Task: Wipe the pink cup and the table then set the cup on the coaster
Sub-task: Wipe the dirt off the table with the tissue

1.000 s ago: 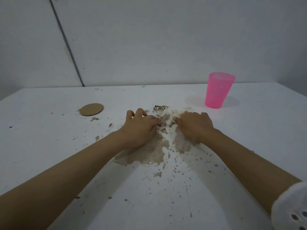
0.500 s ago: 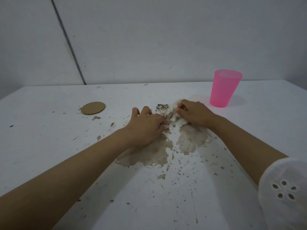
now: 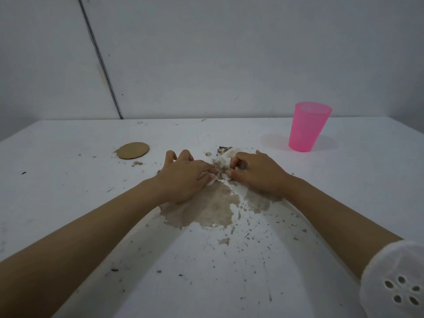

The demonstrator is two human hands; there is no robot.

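A pink cup (image 3: 307, 127) stands upright at the back right of the white table (image 3: 68, 191). A round brown coaster (image 3: 133, 150) lies at the back left. Between them, a crumpled, soiled white tissue (image 3: 223, 162) lies on the table. My right hand (image 3: 254, 174) grips the tissue with curled fingers. My left hand (image 3: 185, 174) pinches the tissue's near edge, its other fingers resting on the table. A brown patch (image 3: 211, 207) spreads just in front of both hands.
Dark specks and small brown flecks are scattered over the table in front of the patch and near the coaster. A grey wall with a slanted seam (image 3: 101, 60) closes off the table's far edge.
My right hand has drawn back toward me with the tissue and curled tighter on it. My left hand has closed in on the tissue's near edge. The cup and the coaster stay put.
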